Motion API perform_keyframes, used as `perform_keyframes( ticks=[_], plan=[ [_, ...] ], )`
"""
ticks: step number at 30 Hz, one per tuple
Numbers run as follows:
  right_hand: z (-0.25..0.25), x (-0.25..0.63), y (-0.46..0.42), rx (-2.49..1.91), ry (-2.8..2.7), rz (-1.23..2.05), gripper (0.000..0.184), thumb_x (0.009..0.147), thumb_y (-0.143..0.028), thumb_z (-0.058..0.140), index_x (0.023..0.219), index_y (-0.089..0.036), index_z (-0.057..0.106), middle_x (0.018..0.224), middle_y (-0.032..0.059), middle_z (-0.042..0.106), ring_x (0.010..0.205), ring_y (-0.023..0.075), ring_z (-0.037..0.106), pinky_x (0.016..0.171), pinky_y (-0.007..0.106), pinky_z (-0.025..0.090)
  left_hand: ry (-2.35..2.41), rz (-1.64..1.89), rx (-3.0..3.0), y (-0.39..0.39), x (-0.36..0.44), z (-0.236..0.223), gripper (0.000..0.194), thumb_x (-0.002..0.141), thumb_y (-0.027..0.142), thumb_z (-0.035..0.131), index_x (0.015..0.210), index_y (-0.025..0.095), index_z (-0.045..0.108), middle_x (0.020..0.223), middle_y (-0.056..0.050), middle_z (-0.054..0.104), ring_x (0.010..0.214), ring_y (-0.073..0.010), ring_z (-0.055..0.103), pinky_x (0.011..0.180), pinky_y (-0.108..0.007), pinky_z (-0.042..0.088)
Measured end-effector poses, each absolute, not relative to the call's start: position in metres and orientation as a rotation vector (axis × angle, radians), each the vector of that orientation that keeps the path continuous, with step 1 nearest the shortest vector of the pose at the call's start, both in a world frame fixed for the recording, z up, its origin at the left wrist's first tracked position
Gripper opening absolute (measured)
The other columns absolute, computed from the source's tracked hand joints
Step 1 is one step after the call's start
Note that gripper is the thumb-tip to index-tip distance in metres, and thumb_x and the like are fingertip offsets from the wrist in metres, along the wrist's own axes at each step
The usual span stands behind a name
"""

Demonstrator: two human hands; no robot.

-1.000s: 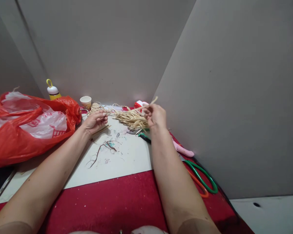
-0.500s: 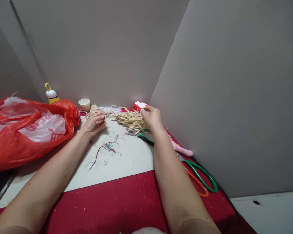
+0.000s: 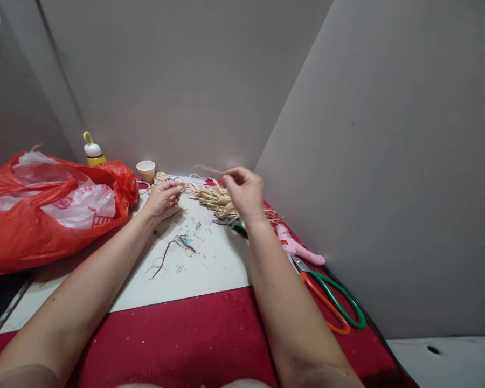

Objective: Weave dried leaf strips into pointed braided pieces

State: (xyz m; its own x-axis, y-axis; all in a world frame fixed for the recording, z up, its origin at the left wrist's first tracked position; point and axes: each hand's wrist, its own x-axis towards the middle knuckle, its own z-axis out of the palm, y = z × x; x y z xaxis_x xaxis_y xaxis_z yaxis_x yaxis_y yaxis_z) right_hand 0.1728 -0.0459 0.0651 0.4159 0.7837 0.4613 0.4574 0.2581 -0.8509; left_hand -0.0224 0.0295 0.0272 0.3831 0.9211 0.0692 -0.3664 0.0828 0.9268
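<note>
A loose pile of pale straw strips point(image 3: 216, 198) lies at the far end of the white board point(image 3: 210, 258). My right hand point(image 3: 244, 193) hovers over the pile with its fingers pinched on one thin straw strip point(image 3: 208, 169), which sticks out to the left and is blurred. My left hand point(image 3: 164, 198) rests on the board just left of the pile. Its fingertips are pinched together on something I cannot make out, near a thin wooden stick point(image 3: 170, 215) lying under it.
A red plastic bag point(image 3: 44, 210) fills the left side. A yellow bottle point(image 3: 92, 152), a paper cup point(image 3: 146, 171) and a coil of twine point(image 3: 160, 178) stand at the back. A pink tool point(image 3: 297, 247) and green-and-orange scissors point(image 3: 333, 304) lie right, beside the grey wall. Dark twig scraps point(image 3: 170, 250) litter the board.
My right hand dipped to the pile, then rose again with a straw strip now pointing left. My left hand lifted slightly and closed its fingertips. The red box behind the pile is now hidden.
</note>
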Motion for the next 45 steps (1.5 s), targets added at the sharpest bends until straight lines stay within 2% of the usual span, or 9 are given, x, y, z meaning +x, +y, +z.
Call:
perform_keyframes(
  ticks=[4, 8, 12, 18, 23, 26, 29, 36, 45],
  plan=[
    [0.056, 0.221, -0.046, -1.554, -1.166, -0.233, 0.02, 0.081, -0.022, 0.05, 0.089, -0.019, 0.068, 0.098, 0.01, 0.07, 0.091, 0.0222, 0.065, 0.089, 0.038, 0.048, 0.892, 1.334, 1.159, 0.045, -0.033, 0.026, 0.02, 0.065, 0.016, 0.067, 0.085, 0.016, 0.065, 0.046, 0.008, 0.045, 0.039, -0.0057, 0.037, 0.04, -0.018, 0.028],
    [0.038, 0.248, -0.044, -2.037, -1.21, -0.076, 0.019, 0.066, -0.015, 0.063, 0.081, -0.02, 0.072, 0.089, 0.0121, 0.072, 0.088, 0.0287, 0.066, 0.083, 0.042, 0.048, 1.12, 1.485, 1.289, 0.057, -0.039, 0.023, 0.017, 0.063, 0.009, 0.058, 0.078, 0.017, 0.064, 0.047, 0.007, 0.045, 0.041, -0.0075, 0.037, 0.043, -0.02, 0.03],
    [0.04, 0.244, -0.04, -1.993, -1.142, -0.084, 0.012, 0.073, -0.021, 0.059, 0.076, -0.018, 0.07, 0.077, 0.0098, 0.07, 0.074, 0.0251, 0.065, 0.072, 0.038, 0.049, 1.141, 1.44, 1.499, 0.057, -0.04, 0.02, 0.025, 0.059, 0.004, 0.058, 0.079, 0.016, 0.067, 0.058, 0.004, 0.054, 0.051, -0.009, 0.044, 0.052, -0.02, 0.034],
    [0.056, 0.208, -0.039, -1.705, -1.37, 0.028, 0.018, 0.076, -0.026, 0.059, 0.06, -0.019, 0.057, 0.061, 0.0017, 0.06, 0.061, 0.0156, 0.057, 0.063, 0.028, 0.043, 1.224, 0.967, 2.027, 0.048, -0.041, 0.022, 0.015, 0.056, 0.004, 0.064, 0.056, 0.019, 0.063, 0.056, -0.001, 0.058, 0.057, -0.0149, 0.049, 0.057, -0.024, 0.035],
    [0.059, 0.186, -0.046, -1.693, -1.595, 0.096, 0.021, 0.08, -0.03, 0.057, 0.062, -0.019, 0.057, 0.062, 0.0008, 0.059, 0.059, 0.0135, 0.051, 0.059, 0.027, 0.037, 1.396, 0.573, 2.256, 0.04, -0.036, 0.016, 0.03, 0.044, 0.004, 0.076, 0.038, 0.021, 0.051, 0.041, -0.002, 0.046, 0.061, -0.0222, 0.055, 0.059, -0.026, 0.037],
    [0.058, 0.178, -0.048, -1.681, -1.701, 0.107, 0.019, 0.081, -0.03, 0.055, 0.066, -0.019, 0.059, 0.063, 0.0003, 0.06, 0.059, 0.0127, 0.049, 0.058, 0.026, 0.034, 1.506, 0.562, 2.293, 0.039, -0.035, 0.015, 0.034, 0.044, 0.005, 0.074, 0.038, 0.02, 0.044, 0.046, -0.006, 0.051, 0.076, -0.0297, 0.063, 0.071, -0.031, 0.045],
    [0.058, 0.172, -0.049, -1.702, -1.776, 0.132, 0.017, 0.082, -0.028, 0.055, 0.07, -0.018, 0.062, 0.067, 0.0015, 0.062, 0.061, 0.0127, 0.05, 0.058, 0.025, 0.033, 1.629, 0.248, 2.413, 0.037, -0.036, 0.022, 0.013, 0.052, 0.014, 0.07, 0.051, 0.018, 0.058, 0.067, -0.014, 0.066, 0.088, -0.0344, 0.065, 0.079, -0.037, 0.047],
    [0.048, 0.159, -0.043, -1.692, -1.915, 0.188, 0.016, 0.083, -0.027, 0.056, 0.075, -0.017, 0.066, 0.074, 0.0037, 0.067, 0.064, 0.0132, 0.053, 0.059, 0.025, 0.032, 1.551, -0.028, 2.552, 0.029, -0.041, 0.044, 0.021, 0.067, 0.03, 0.059, 0.081, 0.021, 0.072, 0.085, -0.009, 0.073, 0.078, -0.0244, 0.065, 0.065, -0.029, 0.044],
    [0.042, 0.154, -0.042, -1.674, -1.992, 0.211, 0.014, 0.083, -0.024, 0.058, 0.079, -0.017, 0.07, 0.078, 0.0058, 0.07, 0.067, 0.0144, 0.057, 0.06, 0.025, 0.035, 1.572, 0.105, 2.457, 0.036, -0.044, 0.032, 0.009, 0.052, 0.019, 0.069, 0.049, 0.019, 0.061, 0.049, -0.004, 0.057, 0.056, -0.0177, 0.055, 0.055, -0.026, 0.037]
  ],
)
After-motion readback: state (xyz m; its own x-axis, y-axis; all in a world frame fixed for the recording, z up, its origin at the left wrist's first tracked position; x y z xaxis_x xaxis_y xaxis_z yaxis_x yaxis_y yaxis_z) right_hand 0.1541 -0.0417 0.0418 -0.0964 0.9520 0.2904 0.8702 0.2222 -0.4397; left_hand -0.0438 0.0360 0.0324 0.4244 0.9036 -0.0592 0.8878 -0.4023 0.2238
